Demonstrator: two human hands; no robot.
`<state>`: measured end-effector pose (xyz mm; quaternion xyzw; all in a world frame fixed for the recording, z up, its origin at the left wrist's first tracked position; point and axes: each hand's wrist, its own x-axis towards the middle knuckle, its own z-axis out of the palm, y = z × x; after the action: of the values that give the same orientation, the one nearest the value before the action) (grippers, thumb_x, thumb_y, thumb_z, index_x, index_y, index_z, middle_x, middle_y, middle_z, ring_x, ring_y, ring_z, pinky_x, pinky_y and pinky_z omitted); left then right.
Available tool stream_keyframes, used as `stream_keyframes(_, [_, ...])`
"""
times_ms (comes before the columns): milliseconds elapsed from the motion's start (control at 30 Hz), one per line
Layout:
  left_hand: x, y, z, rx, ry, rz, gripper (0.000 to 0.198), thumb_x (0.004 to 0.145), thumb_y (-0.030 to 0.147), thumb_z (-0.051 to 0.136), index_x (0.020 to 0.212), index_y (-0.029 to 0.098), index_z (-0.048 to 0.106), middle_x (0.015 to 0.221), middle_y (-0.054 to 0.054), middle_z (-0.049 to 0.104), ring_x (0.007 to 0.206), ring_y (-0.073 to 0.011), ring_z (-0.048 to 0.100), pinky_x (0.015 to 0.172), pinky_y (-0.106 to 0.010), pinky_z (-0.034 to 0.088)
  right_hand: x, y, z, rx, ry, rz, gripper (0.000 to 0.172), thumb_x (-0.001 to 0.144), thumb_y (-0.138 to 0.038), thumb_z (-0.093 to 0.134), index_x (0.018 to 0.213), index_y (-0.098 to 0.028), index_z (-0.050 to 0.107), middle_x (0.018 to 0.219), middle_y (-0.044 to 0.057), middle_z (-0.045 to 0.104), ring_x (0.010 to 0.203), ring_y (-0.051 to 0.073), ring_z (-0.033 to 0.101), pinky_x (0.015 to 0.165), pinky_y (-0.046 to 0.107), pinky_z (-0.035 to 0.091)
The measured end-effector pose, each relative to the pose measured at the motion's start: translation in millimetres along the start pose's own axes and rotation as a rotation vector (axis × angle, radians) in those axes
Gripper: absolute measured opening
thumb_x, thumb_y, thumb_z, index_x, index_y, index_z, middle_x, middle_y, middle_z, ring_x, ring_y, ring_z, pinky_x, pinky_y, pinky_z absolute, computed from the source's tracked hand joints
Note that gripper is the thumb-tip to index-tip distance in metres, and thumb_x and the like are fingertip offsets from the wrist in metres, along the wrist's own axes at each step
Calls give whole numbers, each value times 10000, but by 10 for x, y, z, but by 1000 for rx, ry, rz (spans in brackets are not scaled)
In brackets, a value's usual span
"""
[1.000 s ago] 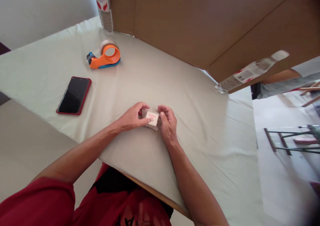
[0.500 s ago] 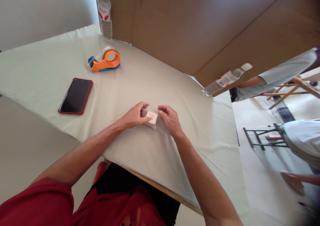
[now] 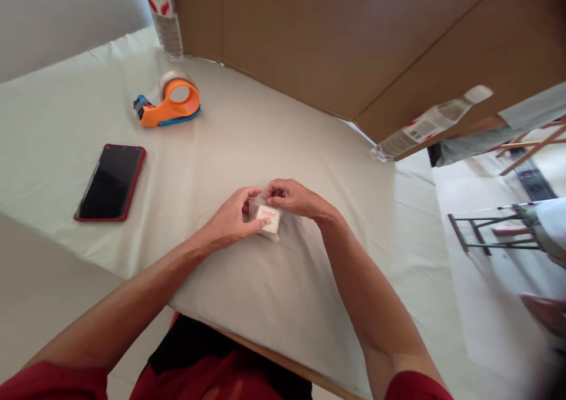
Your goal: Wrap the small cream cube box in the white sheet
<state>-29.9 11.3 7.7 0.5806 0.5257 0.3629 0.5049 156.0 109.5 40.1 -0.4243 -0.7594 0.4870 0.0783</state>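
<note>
A small pale box (image 3: 269, 219) with reddish print on top lies on the cloth-covered table, wrapped in clear plastic film. My left hand (image 3: 236, 214) grips it from the left, thumb on the top face and fingers behind. At the box's far edge, my right hand (image 3: 289, 197) pinches the clear film (image 3: 260, 201) between thumb and fingers. Its fingertips lie close to those of my left hand.
An orange tape dispenser (image 3: 174, 102) and a red-cased phone (image 3: 110, 182) lie to the left. Water bottles (image 3: 165, 20) (image 3: 428, 126) stand against a tall cardboard panel (image 3: 287, 40). Beyond the table's right edge are a folding stool (image 3: 490, 235) and parts of other people.
My right hand has moved left, from beside the box to its far edge, and now pinches the film. My left hand keeps hold of the box. The camera view has shifted slightly.
</note>
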Motion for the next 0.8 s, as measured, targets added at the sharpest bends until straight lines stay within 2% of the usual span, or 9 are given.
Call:
stream_keyframes(233, [-31, -7, 3, -15, 5, -66, 594, 778, 388, 714, 1302, 195, 513, 1269, -122, 614, 1084, -257, 625, 951, -447, 527, -38, 131, 44, 225, 71, 62, 214, 735, -378, 669, 760, -166, 649, 686, -18, 587, 648, 121, 477, 618, 266, 364])
stream_keyframes(433, [-28, -24, 4, 36, 3, -48, 659, 807, 411, 721, 1391, 212, 488, 1333, -124, 590, 1063, -231, 606, 894, -389, 530, -37, 151, 79, 252, 100, -23, 203, 791, -365, 652, 757, -166, 637, 688, -22, 567, 652, 113, 460, 611, 260, 348])
stream_keyframes(667, [-28, -62, 13, 28, -7, -47, 742, 837, 378, 718, 1494, 250, 396, 1350, -102, 601, 842, -147, 584, 819, -338, 516, -73, 90, 48, 292, 12, -65, 199, 814, -356, 670, 776, -162, 649, 703, -14, 602, 659, 113, 501, 620, 249, 390])
stream_keyframes(800, [-33, -29, 2, -9, -38, -71, 757, 850, 370, 711, 1513, 247, 366, 1324, -87, 619, 828, -138, 575, 793, -313, 501, -85, 74, 21, 249, -56, -108, 189, 825, -340, 668, 777, -156, 672, 717, -10, 629, 664, 110, 518, 627, 241, 402])
